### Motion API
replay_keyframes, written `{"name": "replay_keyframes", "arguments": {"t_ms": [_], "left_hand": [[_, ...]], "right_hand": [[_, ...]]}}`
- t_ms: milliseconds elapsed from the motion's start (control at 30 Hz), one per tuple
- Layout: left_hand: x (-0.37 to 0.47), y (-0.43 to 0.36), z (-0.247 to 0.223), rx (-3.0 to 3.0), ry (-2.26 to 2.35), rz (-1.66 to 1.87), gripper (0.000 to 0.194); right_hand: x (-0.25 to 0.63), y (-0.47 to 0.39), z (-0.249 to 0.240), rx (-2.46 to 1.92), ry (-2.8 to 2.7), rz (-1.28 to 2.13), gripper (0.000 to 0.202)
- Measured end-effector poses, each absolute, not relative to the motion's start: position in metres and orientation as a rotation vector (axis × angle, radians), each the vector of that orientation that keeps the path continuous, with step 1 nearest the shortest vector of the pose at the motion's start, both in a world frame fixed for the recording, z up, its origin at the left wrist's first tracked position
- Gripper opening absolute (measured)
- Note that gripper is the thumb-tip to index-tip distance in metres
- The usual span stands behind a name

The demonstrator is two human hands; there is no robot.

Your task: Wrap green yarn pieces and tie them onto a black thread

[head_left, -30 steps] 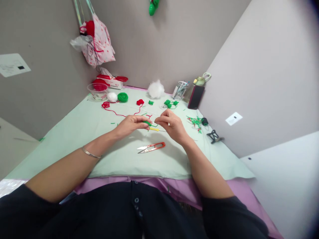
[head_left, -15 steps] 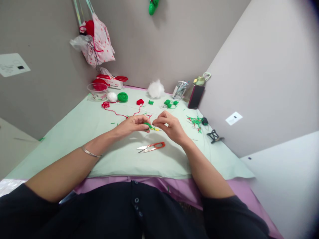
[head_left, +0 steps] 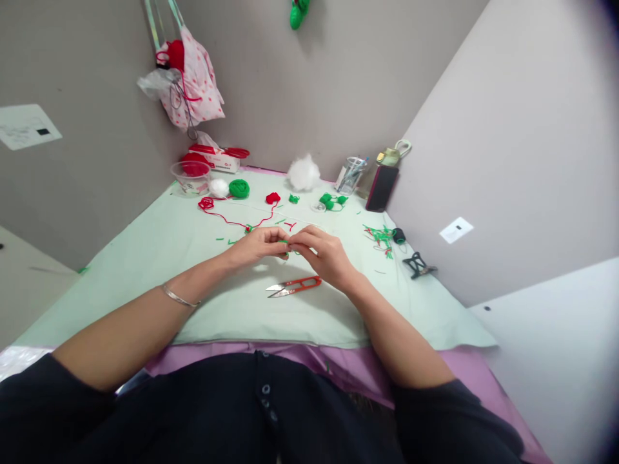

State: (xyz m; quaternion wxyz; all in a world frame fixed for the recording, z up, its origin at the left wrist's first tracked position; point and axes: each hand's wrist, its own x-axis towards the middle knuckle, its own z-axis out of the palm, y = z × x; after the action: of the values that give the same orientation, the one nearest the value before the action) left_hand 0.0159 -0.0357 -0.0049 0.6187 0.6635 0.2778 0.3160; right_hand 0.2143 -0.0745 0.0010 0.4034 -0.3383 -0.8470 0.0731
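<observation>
Over the middle of the table, my left hand pinches a small green yarn piece, mostly covered by the fingers. My right hand meets it from the right, its fingertips pressed together at the green piece; what they hold is too small to make out. Orange-handled thread snips lie just below the hands. Beyond my left hand a red yarn strand runs from a small red coil to a small red bundle.
Behind are a clear tub, a green yarn ball, white stuffing, a pen cup and a phone. Green yarn scraps and a black stand lie right.
My right hand has moved left and slightly down, closing in on my left fingertips. The yellow item seen between the hands is now hidden.
</observation>
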Motion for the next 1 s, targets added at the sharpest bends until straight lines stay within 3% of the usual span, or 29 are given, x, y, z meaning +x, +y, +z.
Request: {"name": "replay_keyframes", "arguments": {"t_ms": [100,267,367,633,1000], "left_hand": [[0.017,-0.038,-0.002,1.550,0.659,0.709,0.025],[0.017,-0.039,-0.002,1.570,0.694,0.676,0.021],[0.017,-0.037,-0.007,1.552,0.702,0.668,0.020],[0.015,-0.037,-0.002,1.487,0.617,0.713,0.023],[0.011,-0.032,-0.006,1.501,0.677,0.768,0.028]], "right_hand": [[0.211,-0.077,0.005,-0.853,-2.032,0.298,0.014],[0.211,-0.082,0.016,-0.783,-1.666,1.043,0.022],[0.215,-0.079,0.018,-0.753,-1.525,1.264,0.027],[0.229,-0.069,0.026,-0.729,-1.248,0.954,0.028],[0.240,-0.070,0.026,-0.941,-1.899,0.457,0.010]]}}
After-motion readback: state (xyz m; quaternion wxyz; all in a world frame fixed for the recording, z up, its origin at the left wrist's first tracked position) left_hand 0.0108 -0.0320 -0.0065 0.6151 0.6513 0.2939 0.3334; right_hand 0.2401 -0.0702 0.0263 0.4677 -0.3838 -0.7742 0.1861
